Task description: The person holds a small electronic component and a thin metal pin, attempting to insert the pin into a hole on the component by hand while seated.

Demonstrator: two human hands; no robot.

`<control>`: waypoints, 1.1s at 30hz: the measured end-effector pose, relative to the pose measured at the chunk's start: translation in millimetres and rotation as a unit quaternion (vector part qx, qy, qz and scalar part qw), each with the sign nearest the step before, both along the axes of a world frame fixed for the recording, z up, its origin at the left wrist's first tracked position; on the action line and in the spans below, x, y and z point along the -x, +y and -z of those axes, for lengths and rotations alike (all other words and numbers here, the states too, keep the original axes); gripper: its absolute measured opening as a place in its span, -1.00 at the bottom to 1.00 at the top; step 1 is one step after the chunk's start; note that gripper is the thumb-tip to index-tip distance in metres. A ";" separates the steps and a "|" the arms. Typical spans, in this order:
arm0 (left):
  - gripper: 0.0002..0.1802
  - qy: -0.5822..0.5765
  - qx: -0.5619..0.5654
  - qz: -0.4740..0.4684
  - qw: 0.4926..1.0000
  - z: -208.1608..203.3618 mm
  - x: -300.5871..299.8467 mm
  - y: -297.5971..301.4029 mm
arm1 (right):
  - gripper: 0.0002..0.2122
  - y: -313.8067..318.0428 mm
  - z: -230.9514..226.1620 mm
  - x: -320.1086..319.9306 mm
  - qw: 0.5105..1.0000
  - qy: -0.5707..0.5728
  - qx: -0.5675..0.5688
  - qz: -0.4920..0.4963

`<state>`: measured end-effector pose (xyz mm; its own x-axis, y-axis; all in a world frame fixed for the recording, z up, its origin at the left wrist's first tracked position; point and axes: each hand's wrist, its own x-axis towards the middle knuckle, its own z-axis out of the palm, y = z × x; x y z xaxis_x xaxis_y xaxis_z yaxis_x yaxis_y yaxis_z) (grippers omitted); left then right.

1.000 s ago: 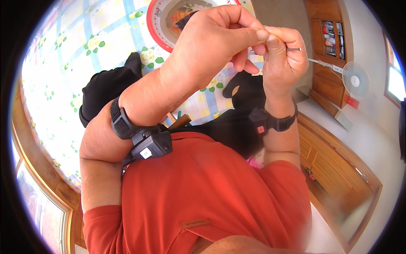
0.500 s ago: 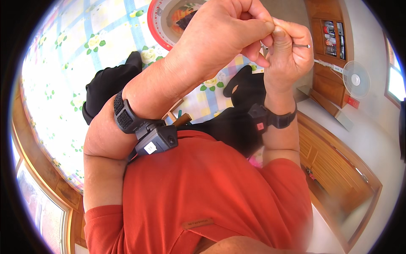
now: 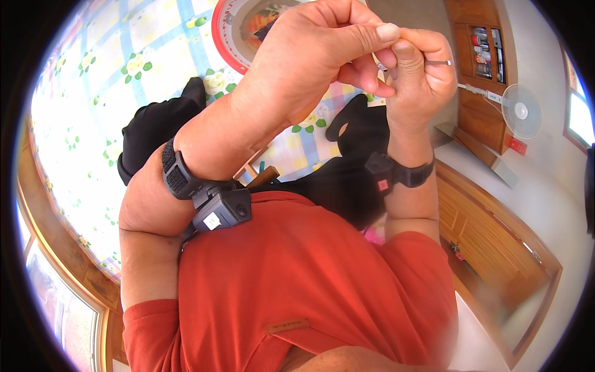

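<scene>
Bowl, head view: a red-rimmed bowl (image 3: 216,34) stands at the upper edge, partly behind the left forearm, with something dark inside.
Left hand: this hand (image 3: 322,46) is just right of the bowl, thumb and forefinger brought together against the other hand's fingertips; whether they grip anything is too small to tell.
Right hand: farther right of the bowl, this hand (image 3: 424,77) is curled closed around a thin metal rod (image 3: 439,62).
Metal rod: right of the bowl and well apart from it, held level, one end poking out past the curled fingers.
Shiny bit: a small glint of metal (image 3: 381,66) shows between the two hands, right of the bowl; its kind cannot be told.
Tablecloth: a flowered, checked cloth (image 3: 170,53) spreads left of the bowl and below it.
Black cloth: a dark heap (image 3: 164,127) below the bowl, to its left.
Shirt: red fabric (image 3: 297,260), well below the bowl.
Fan: white fan (image 3: 520,111), far right of the bowl, beside a wooden cabinet (image 3: 486,121).
</scene>
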<state>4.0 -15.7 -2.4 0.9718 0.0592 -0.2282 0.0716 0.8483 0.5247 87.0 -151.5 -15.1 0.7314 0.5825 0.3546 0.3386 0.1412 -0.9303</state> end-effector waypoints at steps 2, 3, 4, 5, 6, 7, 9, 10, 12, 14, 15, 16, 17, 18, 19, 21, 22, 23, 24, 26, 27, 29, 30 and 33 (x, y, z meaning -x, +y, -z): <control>-0.90 0.023 -0.017 0.013 1.000 -2.0 0.1 1.9 | -0.95 0.7 2.3 0.6 1.000 -0.007 -0.005 0.003; -0.90 0.010 -0.019 0.008 1.000 -1.9 0.5 1.5 | -0.96 1.3 3.5 0.4 1.000 -0.010 -0.008 0.005; -0.90 -0.004 -0.022 0.003 1.000 -1.5 1.3 0.8 | -0.96 1.9 4.8 -0.5 1.000 -0.024 -0.012 0.007; -0.91 -0.017 -0.025 -0.002 1.000 -1.2 1.9 0.1 | -0.96 2.6 6.3 -1.8 0.999 -0.039 -0.017 0.009; -0.91 -0.026 -0.026 -0.010 0.999 -1.0 2.1 -0.4 | -0.96 3.3 7.2 -2.2 0.998 -0.053 -0.021 0.012; -0.91 -0.036 -0.027 -0.017 0.999 -1.0 2.0 -1.3 | -0.96 3.9 7.4 -1.9 0.998 -0.060 -0.018 0.016; -0.92 -0.050 -0.023 -0.030 0.998 0.4 1.7 -2.9 | -0.96 5.4 7.7 -1.0 0.997 -0.074 -0.011 0.025; -0.92 -0.056 -0.017 -0.035 0.998 2.0 1.5 -3.8 | -0.96 6.0 8.0 -0.4 0.997 -0.075 -0.014 0.026; -0.92 -0.066 -0.013 -0.045 0.997 4.7 1.0 -5.1 | -0.95 7.0 8.3 0.4 0.996 -0.076 -0.019 0.029; -0.91 -0.076 -0.017 -0.054 0.996 7.5 0.0 -6.1 | -0.96 7.1 9.2 0.8 0.998 -0.038 -0.042 0.022; -0.92 -0.080 -0.046 -0.046 0.995 13.2 -1.8 -7.4 | -0.96 7.1 9.4 1.0 0.998 -0.019 -0.053 0.018; -0.92 -0.083 -0.075 -0.038 0.993 21.4 -4.6 -8.9 | -0.96 6.9 9.1 0.4 0.998 -0.026 -0.051 0.015; -0.92 -0.087 -0.104 -0.030 0.990 25.5 -6.1 -9.6 | -0.96 6.2 8.6 -0.5 0.998 -0.033 -0.048 0.013; -0.93 -0.085 -0.095 -0.031 0.991 24.3 -6.4 -9.9 | -0.97 5.3 8.1 -1.9 0.998 -0.041 -0.046 0.010; -0.94 -0.083 -0.086 -0.032 0.992 21.9 -6.1 -9.9 | -0.97 5.1 6.0 -1.2 0.998 -0.016 -0.054 0.011; -0.94 -0.077 -0.080 -0.030 0.993 14.8 -4.3 -9.1 | -0.96 4.3 0.3 1.2 0.997 0.032 -0.068 0.014; -0.94 -0.071 -0.083 -0.027 0.994 9.8 -2.7 -7.9 | -0.96 3.3 0.8 -0.1 0.998 0.016 -0.064 0.021; -0.93 -0.066 -0.085 -0.024 0.994 7.4 -2.0 -7.3 | -0.97 2.4 2.3 -1.8 0.998 -0.001 -0.059 0.028; -0.92 -0.066 -0.092 -0.022 0.993 9.6 -2.0 -6.7 | -0.97 3.0 3.2 -2.1 0.998 -0.016 -0.055 0.035; -0.91 -0.064 -0.105 -0.021 0.992 15.7 -2.4 -6.0 | -0.97 3.6 1.9 -0.2 0.998 -0.034 -0.030 0.050; -0.90 -0.064 -0.112 -0.018 0.992 15.7 -2.0 -5.3 | -0.98 3.3 1.7 0.3 0.997 -0.044 -0.016 0.058; -0.90 -0.063 -0.126 -0.012 0.990 14.6 -1.3 -3.5 | -0.98 2.0 7.0 -5.3 0.992 -0.105 -0.004 0.071; -0.89 -0.060 -0.128 -0.009 0.990 13.4 -1.0 -2.8 | -0.98 0.8 8.9 -8.1 0.988 -0.136 0.002 0.077; -0.89 -0.053 -0.144 -0.005 0.988 11.6 -0.3 -1.4 | -0.97 -2.5 9.4 -10.5 0.984 -0.154 0.034 0.088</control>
<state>4.3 -17.2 -14.0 0.9883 0.1167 -0.0979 -0.0040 0.6625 0.7491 97.5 -154.0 -24.5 0.6866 0.4863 0.5404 0.6199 -0.0032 -0.7847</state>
